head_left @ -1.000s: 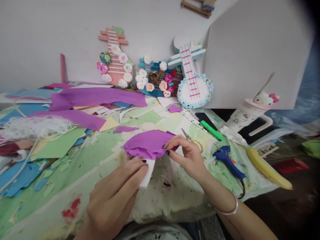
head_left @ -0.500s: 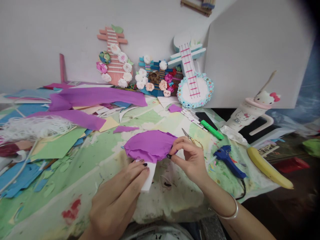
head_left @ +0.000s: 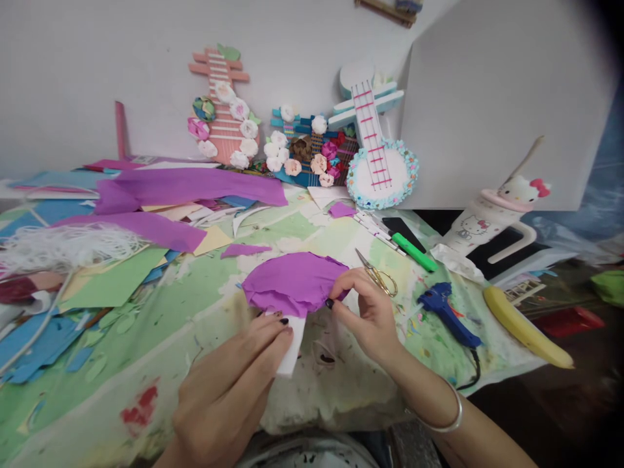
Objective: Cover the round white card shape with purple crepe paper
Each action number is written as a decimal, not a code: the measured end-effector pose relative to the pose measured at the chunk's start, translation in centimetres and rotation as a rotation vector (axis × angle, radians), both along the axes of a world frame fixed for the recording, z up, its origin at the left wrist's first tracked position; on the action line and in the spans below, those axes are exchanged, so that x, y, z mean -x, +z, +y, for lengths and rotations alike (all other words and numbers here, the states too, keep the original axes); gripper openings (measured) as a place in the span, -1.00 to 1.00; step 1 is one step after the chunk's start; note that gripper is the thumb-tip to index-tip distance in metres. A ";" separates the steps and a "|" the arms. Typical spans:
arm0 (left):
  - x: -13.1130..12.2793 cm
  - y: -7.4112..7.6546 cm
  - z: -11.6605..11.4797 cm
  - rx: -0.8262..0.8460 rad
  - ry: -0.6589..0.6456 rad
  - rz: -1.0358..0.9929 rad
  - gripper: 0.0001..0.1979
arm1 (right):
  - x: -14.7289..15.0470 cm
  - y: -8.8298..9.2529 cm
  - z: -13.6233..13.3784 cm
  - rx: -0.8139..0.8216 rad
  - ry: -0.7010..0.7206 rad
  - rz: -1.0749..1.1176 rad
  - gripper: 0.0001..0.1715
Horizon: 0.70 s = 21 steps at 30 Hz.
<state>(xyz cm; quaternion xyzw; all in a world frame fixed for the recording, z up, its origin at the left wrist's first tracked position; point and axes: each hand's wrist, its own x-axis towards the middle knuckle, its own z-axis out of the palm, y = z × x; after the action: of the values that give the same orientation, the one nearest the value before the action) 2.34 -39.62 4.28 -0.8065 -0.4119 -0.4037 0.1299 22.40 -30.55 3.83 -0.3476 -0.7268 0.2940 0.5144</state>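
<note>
A rounded shape covered in purple crepe paper point(head_left: 295, 279) is held above the table, its lower edge folded and wrinkled. A white strip of board point(head_left: 294, 354) sticks out from its underside toward me. My left hand point(head_left: 229, 377) is closed on this strip, fingertips just under the purple edge; its thumb is hidden. At the right edge of the shape, my right hand point(head_left: 368, 312) pinches the purple crepe paper between thumb and forefinger. Gold-handled scissors point(head_left: 377, 276) lie just beyond my right hand.
A blue glue gun point(head_left: 449, 315), a green cutter point(head_left: 414, 252) and a yellow banana-shaped object point(head_left: 526, 328) lie to the right, near a white cup point(head_left: 480, 221). Purple crepe strips point(head_left: 195, 187), paper scraps and white string point(head_left: 73, 250) cover the left. Decorated model instruments point(head_left: 383, 166) stand behind.
Both hands keep their hold with almost no movement. My right hand has shifted very slightly, showing more of the scissors' handles; the whole view has moved a little.
</note>
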 end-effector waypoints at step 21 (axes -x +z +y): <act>0.8 -3.4 -0.6 0.032 -0.156 0.091 -0.66 | 1.0 -0.5 0.7 0.767 0.147 0.142 -0.89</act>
<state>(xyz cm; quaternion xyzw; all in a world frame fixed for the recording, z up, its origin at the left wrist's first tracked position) 1.50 -40.19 0.91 -0.8556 -0.3480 -0.3690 0.1039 21.38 -29.88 3.32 -0.4403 -0.5497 0.6036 0.3738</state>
